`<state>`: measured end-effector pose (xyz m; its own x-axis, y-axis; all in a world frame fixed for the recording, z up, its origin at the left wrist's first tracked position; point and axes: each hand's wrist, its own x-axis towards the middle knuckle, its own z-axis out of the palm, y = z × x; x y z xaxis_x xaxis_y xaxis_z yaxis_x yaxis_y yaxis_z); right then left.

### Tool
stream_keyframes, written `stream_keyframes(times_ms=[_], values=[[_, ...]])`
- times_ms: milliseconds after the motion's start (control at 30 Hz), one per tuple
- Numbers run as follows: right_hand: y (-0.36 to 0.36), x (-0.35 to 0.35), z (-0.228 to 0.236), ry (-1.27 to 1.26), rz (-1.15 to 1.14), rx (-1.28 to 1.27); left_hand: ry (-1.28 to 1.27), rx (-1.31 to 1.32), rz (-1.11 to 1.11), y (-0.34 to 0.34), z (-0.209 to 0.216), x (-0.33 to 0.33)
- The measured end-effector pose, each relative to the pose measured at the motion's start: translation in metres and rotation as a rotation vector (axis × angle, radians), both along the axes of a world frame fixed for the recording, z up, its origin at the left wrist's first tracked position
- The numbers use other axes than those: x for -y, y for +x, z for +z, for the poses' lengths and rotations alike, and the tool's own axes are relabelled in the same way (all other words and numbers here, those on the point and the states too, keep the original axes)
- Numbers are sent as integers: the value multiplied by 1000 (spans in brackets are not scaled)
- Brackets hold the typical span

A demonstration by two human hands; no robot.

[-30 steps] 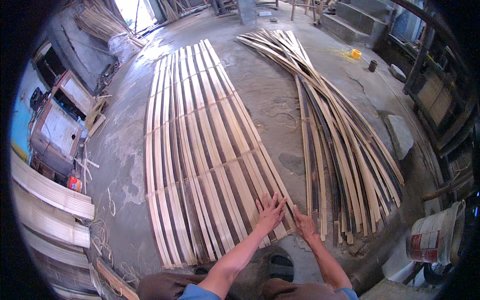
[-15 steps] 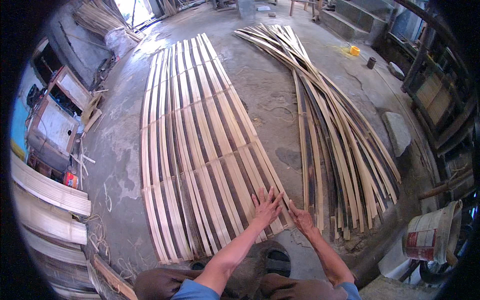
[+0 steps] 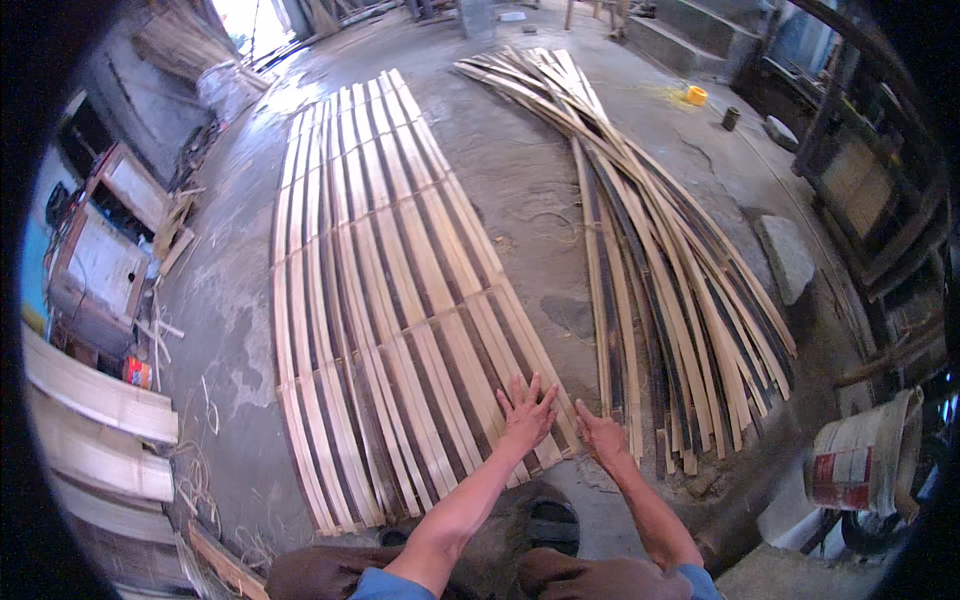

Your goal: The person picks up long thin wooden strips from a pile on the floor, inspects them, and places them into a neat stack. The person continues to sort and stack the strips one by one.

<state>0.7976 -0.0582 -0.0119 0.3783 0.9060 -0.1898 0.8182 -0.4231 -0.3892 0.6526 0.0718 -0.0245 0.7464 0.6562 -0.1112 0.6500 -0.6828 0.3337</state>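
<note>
Before me on the floor lies a long slatted mat of bamboo strips (image 3: 425, 365), pale and dark bands running lengthwise, tied across at intervals. My left hand (image 3: 527, 412) is pressed on its near right part, palm down, fingers spread. Beside the mat's outer right edge is my right hand (image 3: 604, 440), its fingers drawn together and partly curled against the edge strip; what they grip, if anything, is hidden. Right of it, a loose crossing pile of long bamboo strips (image 3: 690, 300) lies on the floor.
Stacked pale slatted panels (image 3: 100, 400) lie at the lower left. A white and red bucket (image 3: 845, 465) stands at the lower right. Near the right wall are a flat stone slab (image 3: 785, 258), a yellow container (image 3: 696, 96) and a small dark can (image 3: 730, 119). My sandalled foot (image 3: 552, 527) is at the mat's near end.
The whole view has shifted slightly, with the scene moving a little left. Both hands keep nearly the same places on and beside the mat.
</note>
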Motion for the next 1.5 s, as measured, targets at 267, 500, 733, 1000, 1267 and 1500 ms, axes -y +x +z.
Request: stream_keyframes(times_ms=[267, 500, 733, 1000, 1267, 1500], values=[[-27, -14, 8, 330, 66, 86, 38, -53, 1, 3, -5, 4], [-31, -2, -3, 346, 60, 90, -138, 125, 88, -1, 21, -8], [-60, -6, 37, 443, 61, -32, -36, 14, 41, -29, 76, -143], [-124, 58, 27, 461, 115, -503, 196, -319, 173, -149, 279, -311], [-169, 85, 38, 420, 252, -445, 81, -281, 364, -293, 197, -309], [-166, 97, -13, 336, 364, -455, -260, -451, 40, -314, 65, -221]])
